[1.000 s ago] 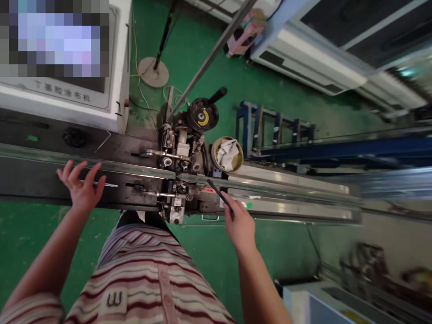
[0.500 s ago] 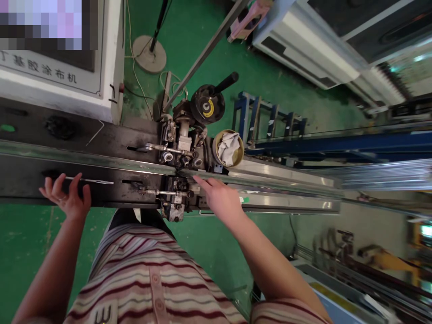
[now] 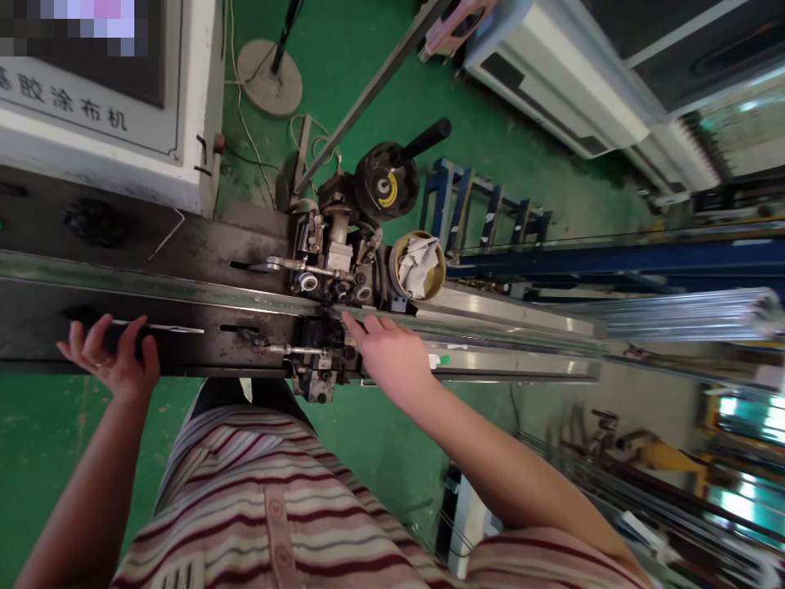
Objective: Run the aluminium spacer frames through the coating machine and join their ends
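Since a second ago the right hand [image 3: 396, 356] has slid left along the metal strip [image 3: 184, 292], from well clear of the coating head [image 3: 337, 254] to just beside it. The left hand [image 3: 114, 360] has drawn slightly farther left.

The right index finger points onto the strip right where it leaves the head, perhaps to steady or feel it at that spot; the other fingers curl under. Whether they grip the dark stick seen there a second ago cannot be told, because the back of the hand covers the place.

The left fingers are spread and loosely bent, holding nothing visible. They reach over a slim silver tool [image 3: 175, 329], which lies on the dark counter [image 3: 208, 254] along the strip's near side, probably left there to be within easy reach.

The strip lies lengthwise through the head, with fittings on both sides of it, an arrangement that likely keeps it straight. A black handwheel [image 3: 386, 184] stands on the far side, its grip sticking out clear of the strip. Just beside the head, a round tub [image 3: 435, 285] holds crumpled paper or cloth [image 3: 418, 266], perhaps kept close for wiping.
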A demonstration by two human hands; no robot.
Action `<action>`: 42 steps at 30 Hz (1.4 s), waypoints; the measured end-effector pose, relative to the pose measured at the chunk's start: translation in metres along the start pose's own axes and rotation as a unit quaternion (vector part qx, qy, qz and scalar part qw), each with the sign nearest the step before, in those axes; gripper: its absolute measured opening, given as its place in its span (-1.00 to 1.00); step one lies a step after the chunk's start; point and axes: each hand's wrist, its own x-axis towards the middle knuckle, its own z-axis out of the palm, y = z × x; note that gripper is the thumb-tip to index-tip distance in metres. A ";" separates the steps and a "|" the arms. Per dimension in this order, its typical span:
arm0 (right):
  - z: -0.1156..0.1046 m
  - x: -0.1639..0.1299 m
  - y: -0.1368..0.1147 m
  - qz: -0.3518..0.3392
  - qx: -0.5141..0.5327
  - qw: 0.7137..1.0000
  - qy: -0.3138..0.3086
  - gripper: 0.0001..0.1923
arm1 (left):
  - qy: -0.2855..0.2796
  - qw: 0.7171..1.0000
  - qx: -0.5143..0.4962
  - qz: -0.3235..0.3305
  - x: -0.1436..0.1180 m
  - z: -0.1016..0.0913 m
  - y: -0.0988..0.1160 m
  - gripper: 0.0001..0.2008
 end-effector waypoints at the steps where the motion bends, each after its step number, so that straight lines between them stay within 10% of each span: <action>1: 0.001 0.001 -0.003 0.001 -0.006 1.000 -0.002 -0.40 | 0.001 1.000 -0.001 0.000 0.000 0.000 0.000 -0.67; 42: 0.006 0.000 -0.028 0.082 0.019 0.995 -0.050 -0.42 | -0.028 0.999 -0.006 -0.017 0.001 -0.008 0.002 -0.69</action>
